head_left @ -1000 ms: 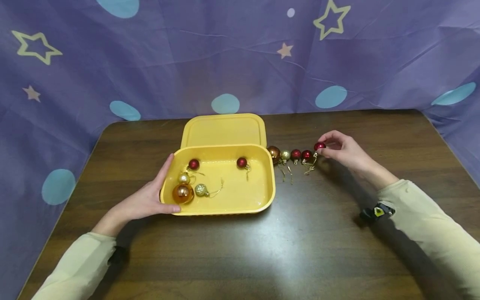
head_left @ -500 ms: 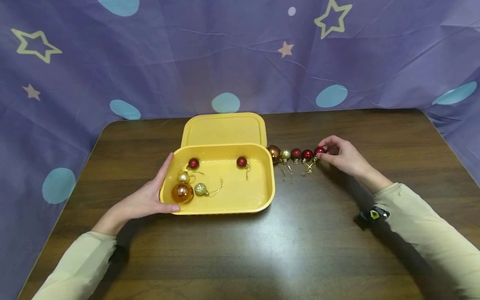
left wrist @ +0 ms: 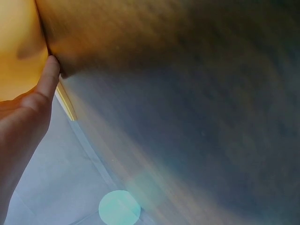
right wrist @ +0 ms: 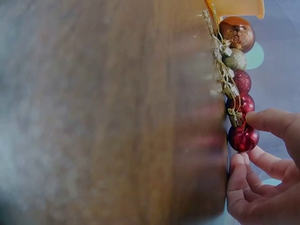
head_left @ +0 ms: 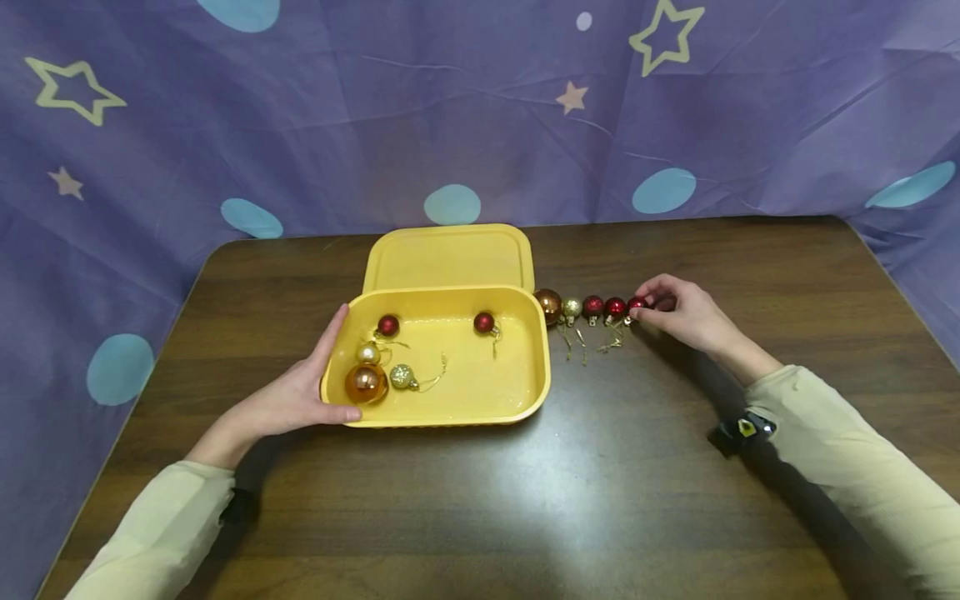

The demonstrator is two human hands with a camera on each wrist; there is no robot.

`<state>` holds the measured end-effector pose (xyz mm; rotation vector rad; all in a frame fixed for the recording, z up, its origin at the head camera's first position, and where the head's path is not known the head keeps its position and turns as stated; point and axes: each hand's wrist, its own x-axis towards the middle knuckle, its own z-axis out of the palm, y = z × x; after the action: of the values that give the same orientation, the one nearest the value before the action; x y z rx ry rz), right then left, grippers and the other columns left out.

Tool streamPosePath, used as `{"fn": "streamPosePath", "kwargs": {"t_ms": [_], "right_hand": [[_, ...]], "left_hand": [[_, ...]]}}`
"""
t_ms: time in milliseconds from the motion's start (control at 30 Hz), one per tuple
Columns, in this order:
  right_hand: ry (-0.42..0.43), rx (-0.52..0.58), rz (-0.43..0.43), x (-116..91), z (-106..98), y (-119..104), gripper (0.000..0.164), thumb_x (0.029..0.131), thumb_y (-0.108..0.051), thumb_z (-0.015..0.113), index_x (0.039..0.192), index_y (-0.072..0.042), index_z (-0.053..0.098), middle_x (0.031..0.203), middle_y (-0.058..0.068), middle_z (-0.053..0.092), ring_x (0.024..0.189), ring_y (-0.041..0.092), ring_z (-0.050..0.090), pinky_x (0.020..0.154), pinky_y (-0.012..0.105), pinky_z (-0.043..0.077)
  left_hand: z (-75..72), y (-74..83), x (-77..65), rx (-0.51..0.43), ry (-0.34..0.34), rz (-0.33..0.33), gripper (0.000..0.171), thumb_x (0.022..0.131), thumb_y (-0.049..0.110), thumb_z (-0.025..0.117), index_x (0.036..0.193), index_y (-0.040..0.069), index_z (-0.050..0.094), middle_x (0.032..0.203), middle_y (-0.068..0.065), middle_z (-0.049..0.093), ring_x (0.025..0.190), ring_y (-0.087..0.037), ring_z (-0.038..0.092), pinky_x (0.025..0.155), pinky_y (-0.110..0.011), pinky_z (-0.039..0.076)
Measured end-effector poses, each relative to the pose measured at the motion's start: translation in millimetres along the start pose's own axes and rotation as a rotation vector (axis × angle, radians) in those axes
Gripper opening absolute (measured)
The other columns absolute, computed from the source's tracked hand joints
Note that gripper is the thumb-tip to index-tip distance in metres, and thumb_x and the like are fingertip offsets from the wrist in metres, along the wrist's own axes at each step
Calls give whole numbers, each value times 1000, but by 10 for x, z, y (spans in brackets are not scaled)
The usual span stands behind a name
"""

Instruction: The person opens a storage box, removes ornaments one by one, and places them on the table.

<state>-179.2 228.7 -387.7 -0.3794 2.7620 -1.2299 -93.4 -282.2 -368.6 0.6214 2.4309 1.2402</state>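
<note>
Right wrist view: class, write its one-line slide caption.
Right hand holds the red bauble ending a row of five ornaments.

On the desk [head_left: 465, 517], a box [head_left: 472, 385] holds five ornaments [head_left: 367, 384], its lid [head_left: 450, 257] at twelve o'clock, a bauble row [head_left: 593, 307] at two.

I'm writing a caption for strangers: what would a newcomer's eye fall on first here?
Probably the bright yellow box on the brown table, with five loose baubles inside and the left hand against its left end. Next, the bauble row to the box's right, where the right hand holds the red bauble farthest from the box. Behind hangs a purple cloth with stars.
</note>
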Motion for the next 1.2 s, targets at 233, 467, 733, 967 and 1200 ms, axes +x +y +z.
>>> {"fn": "streamPosePath", "kwargs": {"t_ms": [233, 467, 733, 967, 1200], "right_hand": [[-48, 51, -10, -4, -28, 48, 36, 86, -15, 73, 113, 3, 59, 100, 16, 62, 83, 19, 57, 68, 21, 43], [-114, 67, 17, -2, -82, 60, 42, 85, -14, 73, 119, 2, 55, 102, 18, 60, 87, 22, 57, 72, 24, 44], [14, 125, -25, 5, -121, 15, 37, 87, -11, 71, 119, 2, 57, 109, 18, 59, 83, 13, 56, 67, 20, 44], [86, 176, -89, 35, -47, -185, 34, 87, -6, 71, 118, 3, 59, 109, 17, 53, 81, 9, 56, 65, 16, 45], [51, 162, -177, 44, 81, -437, 28, 85, -3, 71, 111, 1, 64, 113, 15, 51, 87, 14, 55, 71, 17, 45]], "left_hand": [[1, -13, 8, 4, 2, 6, 126, 76, 11, 83, 153, 23, -17, 156, -27, 5, 124, -39, 39, 93, -12, 34], [-4, -9, 10, 11, 2, 3, 126, 76, 12, 83, 153, 23, -17, 156, -28, 5, 125, -39, 38, 93, -12, 34], [3, 3, 1, 10, 3, -2, 127, 76, 12, 83, 153, 23, -17, 155, -29, 5, 125, -40, 38, 93, -12, 33], [0, 6, -10, 22, 6, -9, 127, 76, 13, 83, 153, 23, -17, 156, -28, 4, 127, -40, 35, 95, -10, 30], [-2, 22, -1, 9, -3, -4, 127, 76, 13, 83, 153, 23, -17, 156, -27, 2, 129, -41, 32, 95, -10, 29]]}}
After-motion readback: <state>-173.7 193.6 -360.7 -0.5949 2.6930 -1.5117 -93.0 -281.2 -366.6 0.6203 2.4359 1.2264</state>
